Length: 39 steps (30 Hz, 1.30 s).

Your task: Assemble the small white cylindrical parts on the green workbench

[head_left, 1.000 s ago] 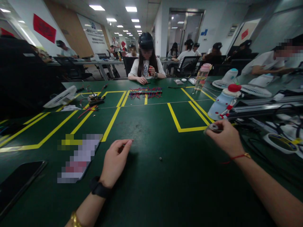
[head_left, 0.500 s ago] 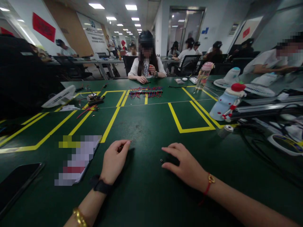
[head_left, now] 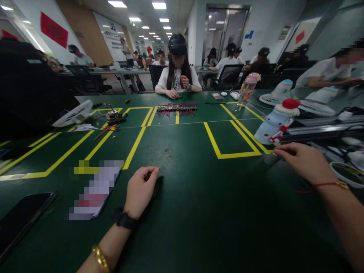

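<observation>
My left hand [head_left: 143, 187] rests above the green table [head_left: 182, 212], its fingers curled and thumb pressed against them. Whatever may be inside is hidden, though a tiny tip shows by the thumb. At the right, my right hand [head_left: 308, 163] has thumb and fingertips brought together at the top of a small greyish cylindrical container [head_left: 270, 158]. I cannot tell whether they grip its rim or a tiny piece over it. Just behind that container stands a light-blue bottle [head_left: 267, 127] with a red top.
A phone [head_left: 25, 212] and a blurred-out flat item [head_left: 99, 189] lie left. Farther off are a wire-covered strip [head_left: 176, 109], loose wires [head_left: 109, 129], a white fan [head_left: 74, 113] and a pink-lidded bottle [head_left: 248, 90]. A tape roll [head_left: 348, 175] lies far right. A person [head_left: 178, 76] sits opposite.
My right hand has moved right and away from me, from mid-table to the small container, its fingers closing. The small black piece beside it has gone from the table. My left hand stays nearly still.
</observation>
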### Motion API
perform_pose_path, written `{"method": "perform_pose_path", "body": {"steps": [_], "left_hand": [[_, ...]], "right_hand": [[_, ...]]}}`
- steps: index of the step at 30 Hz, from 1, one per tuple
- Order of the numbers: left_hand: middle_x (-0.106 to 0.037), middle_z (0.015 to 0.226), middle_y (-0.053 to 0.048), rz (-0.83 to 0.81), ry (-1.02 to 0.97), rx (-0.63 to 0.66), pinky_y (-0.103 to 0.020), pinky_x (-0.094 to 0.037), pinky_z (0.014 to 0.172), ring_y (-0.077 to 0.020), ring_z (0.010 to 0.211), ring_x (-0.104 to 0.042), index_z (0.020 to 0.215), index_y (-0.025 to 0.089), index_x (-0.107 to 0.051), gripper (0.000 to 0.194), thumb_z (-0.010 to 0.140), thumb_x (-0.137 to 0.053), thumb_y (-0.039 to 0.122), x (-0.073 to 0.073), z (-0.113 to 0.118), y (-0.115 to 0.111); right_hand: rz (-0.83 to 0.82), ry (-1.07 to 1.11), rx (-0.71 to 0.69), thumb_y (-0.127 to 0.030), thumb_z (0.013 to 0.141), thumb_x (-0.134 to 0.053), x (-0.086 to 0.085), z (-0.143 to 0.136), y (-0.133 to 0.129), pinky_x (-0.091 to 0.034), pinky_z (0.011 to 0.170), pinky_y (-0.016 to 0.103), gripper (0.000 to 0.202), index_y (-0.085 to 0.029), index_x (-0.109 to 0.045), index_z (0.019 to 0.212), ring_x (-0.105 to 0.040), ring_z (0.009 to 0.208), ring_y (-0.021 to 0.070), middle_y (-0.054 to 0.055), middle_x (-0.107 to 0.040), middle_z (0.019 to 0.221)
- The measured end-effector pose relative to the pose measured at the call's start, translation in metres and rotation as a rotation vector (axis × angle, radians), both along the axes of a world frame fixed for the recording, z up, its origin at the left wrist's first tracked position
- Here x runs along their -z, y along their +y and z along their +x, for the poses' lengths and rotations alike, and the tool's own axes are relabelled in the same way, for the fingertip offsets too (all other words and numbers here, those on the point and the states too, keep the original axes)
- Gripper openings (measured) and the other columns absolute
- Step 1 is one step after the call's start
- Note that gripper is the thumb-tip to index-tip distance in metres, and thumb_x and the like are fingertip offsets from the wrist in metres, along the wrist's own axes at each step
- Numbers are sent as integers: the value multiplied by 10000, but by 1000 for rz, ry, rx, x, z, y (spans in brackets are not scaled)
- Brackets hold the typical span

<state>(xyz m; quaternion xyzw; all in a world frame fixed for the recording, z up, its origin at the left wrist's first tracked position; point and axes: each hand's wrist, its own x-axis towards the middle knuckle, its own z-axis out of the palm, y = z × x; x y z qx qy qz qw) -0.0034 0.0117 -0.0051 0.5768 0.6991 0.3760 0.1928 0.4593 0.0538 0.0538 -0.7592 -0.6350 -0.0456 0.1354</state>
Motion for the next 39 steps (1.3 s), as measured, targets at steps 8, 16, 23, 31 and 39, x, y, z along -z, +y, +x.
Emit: {"method": "perform_pose_path", "body": {"steps": [8, 16, 23, 31, 39], "left_hand": [[-676, 830, -22, -14, 10, -1, -287, -419, 639, -184, 714, -582, 899, 207, -699, 329, 820, -534, 480, -3, -1, -1], [-671, 844, -19, -3, 2, 10, -293, -426, 676, -184, 747, -589, 891, 210, -695, 319, 824, -534, 477, -1, -1, 0], [-670, 853, -19, -6, 8, 13, -289, -423, 668, -181, 746, -582, 878, 213, -695, 312, 822, -536, 475, -3, -1, -2], [-673, 852, -27, -1, 18, 31, -292, -424, 668, -185, 735, -580, 899, 206, -692, 336, 830, -516, 484, -2, -1, -2], [-671, 858, -30, -4, 27, 39, -291, -429, 667, -189, 748, -583, 889, 202, -693, 327, 833, -516, 471, -3, -2, -2]], "right_hand": [[-51, 39, 136, -458, 802, -515, -2, 1, -3, -369, 704, 296, 348, -229, -706, 982, -575, 840, 201, 70, -672, 947], [-94, 70, 152, -504, 746, -561, 2, 16, 2, -396, 700, 304, 336, -264, -718, 919, -594, 812, 210, 38, -681, 909], [-52, 125, 184, -592, 689, -578, 8, 20, 5, -429, 680, 320, 455, -225, -695, 931, -611, 788, 224, 56, -681, 872], [-144, 423, 63, -449, 700, -650, 8, 30, 4, -451, 784, 302, 450, -208, -647, 1080, -634, 887, 196, 82, -669, 1034], [-36, 342, 25, -442, 643, -721, 11, 11, 1, -456, 813, 328, 434, -155, -634, 956, -629, 901, 216, 115, -661, 1016]]}}
